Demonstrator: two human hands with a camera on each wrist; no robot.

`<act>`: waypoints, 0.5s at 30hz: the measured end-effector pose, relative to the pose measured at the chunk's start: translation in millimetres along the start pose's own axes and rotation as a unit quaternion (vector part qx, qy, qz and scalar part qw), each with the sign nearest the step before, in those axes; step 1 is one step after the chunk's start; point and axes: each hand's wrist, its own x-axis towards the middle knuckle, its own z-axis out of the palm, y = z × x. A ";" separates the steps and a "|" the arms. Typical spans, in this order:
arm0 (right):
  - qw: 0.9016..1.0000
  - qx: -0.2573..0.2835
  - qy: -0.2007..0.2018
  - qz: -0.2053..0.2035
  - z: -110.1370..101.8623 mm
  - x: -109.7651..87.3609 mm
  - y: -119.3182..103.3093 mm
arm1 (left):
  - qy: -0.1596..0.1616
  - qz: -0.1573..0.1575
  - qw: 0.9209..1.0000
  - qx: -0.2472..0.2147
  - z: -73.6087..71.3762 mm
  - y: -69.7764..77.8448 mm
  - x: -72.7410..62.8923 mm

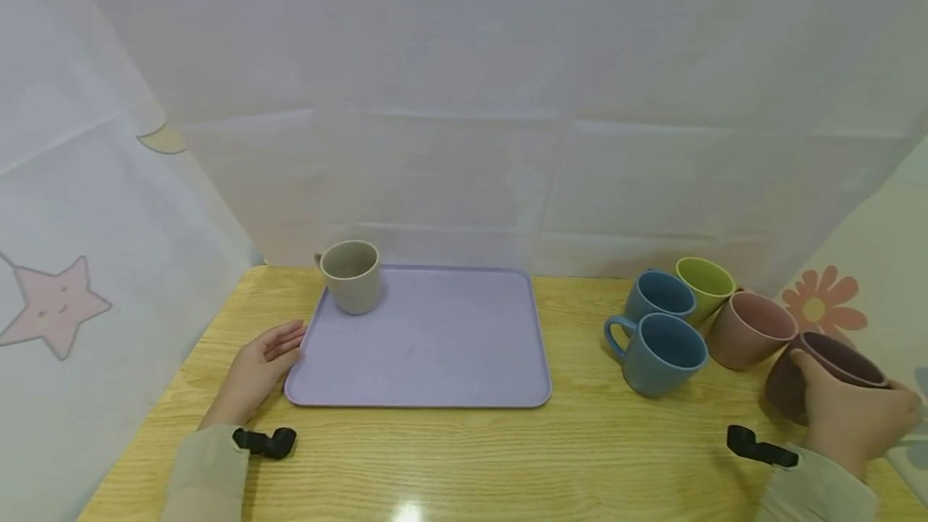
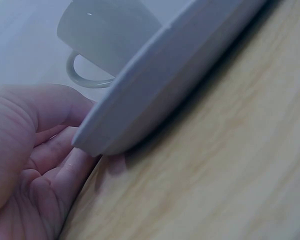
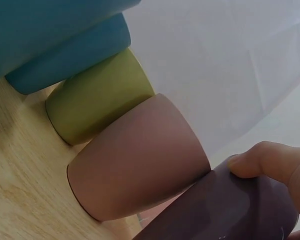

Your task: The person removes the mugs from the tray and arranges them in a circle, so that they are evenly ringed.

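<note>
At the right end of the table, my right hand (image 1: 859, 413) grips a dark purple-brown mug (image 3: 215, 210), thumb near the rim on the side facing me. That mug leans beside a pink mug (image 3: 140, 160). My left hand (image 1: 263, 365) rests at the left edge of a lilac tray (image 1: 442, 345), fingers loosely extended. In the left wrist view, the thumb and fingertips lie right at the tray's rim (image 2: 125, 110). A beige-grey mug (image 1: 353, 284) stands upright in the tray's back left corner, its handle pointing left.
Left of the pink mug stand a yellow-green mug (image 1: 705, 284) and two blue mugs, the front one (image 1: 660, 357) with its handle to the left and the other (image 1: 656, 296) behind it. A white cloth (image 1: 449, 167) hangs along the table's back edge.
</note>
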 end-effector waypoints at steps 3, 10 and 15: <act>1.000 -0.010 -0.003 -0.004 0.9 4.0 2.7 | 0.001 0.004 1.000 0.001 0.2 -0.2 0.1; 1.000 -0.024 -0.003 -0.019 4.1 6.4 8.6 | 0.001 0.006 1.000 0.001 -0.1 -1.8 -0.2; 1.000 -0.019 -0.005 -0.012 5.5 8.7 10.8 | -0.002 0.003 1.000 0.001 -0.3 -2.1 0.5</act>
